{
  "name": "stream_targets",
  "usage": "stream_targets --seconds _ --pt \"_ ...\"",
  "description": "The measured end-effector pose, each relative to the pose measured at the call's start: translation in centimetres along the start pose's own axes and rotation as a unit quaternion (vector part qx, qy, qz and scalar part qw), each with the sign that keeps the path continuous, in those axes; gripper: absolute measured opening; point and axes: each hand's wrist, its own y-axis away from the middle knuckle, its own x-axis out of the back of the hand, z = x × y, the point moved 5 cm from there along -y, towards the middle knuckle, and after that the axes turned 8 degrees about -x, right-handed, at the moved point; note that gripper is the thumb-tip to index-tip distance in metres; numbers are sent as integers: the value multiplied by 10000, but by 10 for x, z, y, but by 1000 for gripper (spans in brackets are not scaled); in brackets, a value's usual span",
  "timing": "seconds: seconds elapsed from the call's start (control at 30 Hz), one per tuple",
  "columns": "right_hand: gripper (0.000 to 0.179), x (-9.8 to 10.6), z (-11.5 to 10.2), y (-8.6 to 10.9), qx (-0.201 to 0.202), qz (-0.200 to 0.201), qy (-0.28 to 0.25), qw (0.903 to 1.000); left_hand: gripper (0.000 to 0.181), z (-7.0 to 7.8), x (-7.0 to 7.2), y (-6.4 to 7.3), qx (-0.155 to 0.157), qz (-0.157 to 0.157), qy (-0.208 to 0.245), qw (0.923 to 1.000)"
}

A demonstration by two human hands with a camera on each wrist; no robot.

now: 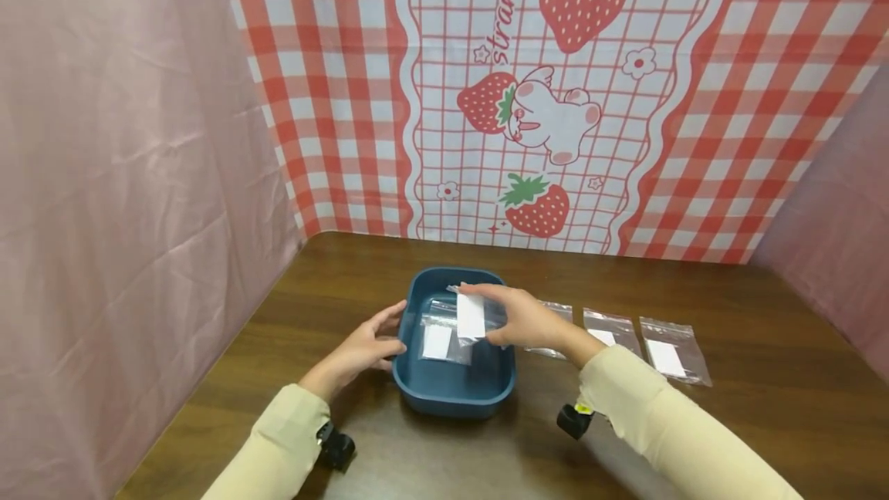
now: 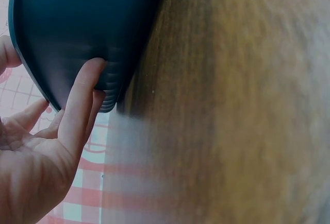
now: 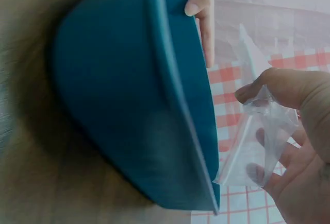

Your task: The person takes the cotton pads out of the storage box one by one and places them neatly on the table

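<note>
A blue plastic bin (image 1: 454,406) stands on the table. My left hand (image 1: 361,347) touches its left side, the fingers (image 2: 80,100) extended against the outer wall. Over the bin, my right hand (image 1: 529,321) pinches a clear plastic bag (image 3: 258,131) between thumb and fingers. A white card (image 1: 471,318) shows inside that bag. Below it, another clear bag with a white card (image 1: 437,342) lies on the bin's floor, partly covered in the head view by the held bag.
Right of the bin, three clear bags lie in a row: one partly behind the right hand (image 1: 559,313), a middle one (image 1: 625,329) and a far right one (image 1: 677,353), with white cards visible in the last two. A checked strawberry cloth (image 1: 347,99) hangs behind the wooden table (image 1: 333,276).
</note>
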Motion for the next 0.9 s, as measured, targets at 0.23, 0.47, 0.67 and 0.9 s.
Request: stream_targets --seconds 0.23,0.47,0.67,0.9 --pt "73 2 11 28 168 428 -335 9984 74 -1 -2 -1 -50 -100 61 9999" --pt "74 5 20 59 172 983 -489 9938 74 -1 -2 -2 -51 -53 64 10000" --pt "77 -1 37 82 251 1099 -481 9925 74 1 -1 0 -50 -32 5 10000" --pt "76 -10 55 105 355 964 -25 9947 74 0 0 -1 -15 -23 -65 10000"
